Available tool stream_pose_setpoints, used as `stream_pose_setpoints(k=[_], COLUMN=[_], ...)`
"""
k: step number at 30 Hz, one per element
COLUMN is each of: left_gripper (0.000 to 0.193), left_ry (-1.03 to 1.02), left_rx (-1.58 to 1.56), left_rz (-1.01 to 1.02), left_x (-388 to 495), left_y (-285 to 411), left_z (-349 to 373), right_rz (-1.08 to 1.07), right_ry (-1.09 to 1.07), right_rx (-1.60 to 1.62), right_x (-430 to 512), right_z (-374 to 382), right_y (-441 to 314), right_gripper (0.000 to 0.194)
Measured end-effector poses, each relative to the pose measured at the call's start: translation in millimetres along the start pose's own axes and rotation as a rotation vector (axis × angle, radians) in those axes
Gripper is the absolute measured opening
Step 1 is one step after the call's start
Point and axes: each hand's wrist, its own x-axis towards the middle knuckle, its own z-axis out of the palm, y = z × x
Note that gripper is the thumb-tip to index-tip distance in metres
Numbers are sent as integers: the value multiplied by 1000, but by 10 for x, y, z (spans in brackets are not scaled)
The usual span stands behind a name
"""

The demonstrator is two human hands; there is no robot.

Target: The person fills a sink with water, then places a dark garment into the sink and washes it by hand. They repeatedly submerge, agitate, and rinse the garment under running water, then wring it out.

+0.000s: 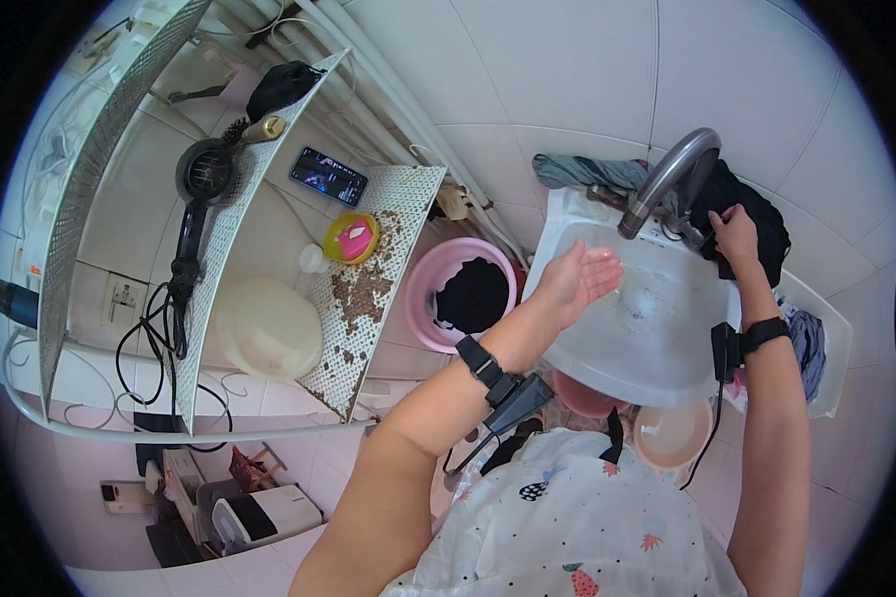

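Observation:
My left hand (584, 282) is held out flat over the left side of a white washbasin (672, 373), fingers extended and nothing in it. A curved metal faucet (672, 179) arches above the basin, its spout end just beyond my left fingertips. Cloudy water (642, 313) with a bright, bubbly patch is in the basin. At the back right, my right hand (738, 237) is beside the faucet's base, fingers bent, over a bundle of black cloth (765, 220). Whether its fingers grip the cloth or only touch it is unclear. Grey cloth (590, 172) lies along the basin's back rim.
Left of the basin, a pink tub (418, 313) contains black cloth (474, 295). A rusty white metal shelf (411, 194) holds a phone (328, 177), a yellow soap dish (336, 240) and a hot-air brush (205, 173). A white bin (836, 358) with clothes stands right; a water-filled bucket (672, 440) sits below.

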Motion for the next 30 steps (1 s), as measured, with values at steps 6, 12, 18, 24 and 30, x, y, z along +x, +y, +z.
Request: stream_pose_setpoints(k=[6,12,18,24,30], left_gripper=[49,45,47,48,46], left_ry=[69,-9,143,151,173], left_rx=[-209,-242,-361,-371,-437], left_rz=[-136,-66,-181,-136,-150], left_x=[-61,-158,72,76,132], left_y=[-124,-172,-83,-27,-29], left_z=[-182,-261,-235,-106,-94], right_rz=[-6,-15,100,124,30], right_ry=[-68,-154,-274,-300,-313], right_rx=[46,-134,-174,-155,-127], right_x=[48,73,54,98,119], right_z=[144,93,39,125,169], right_y=[99,52,-121,-118,-21], right_gripper=[27,38,40,42,43])
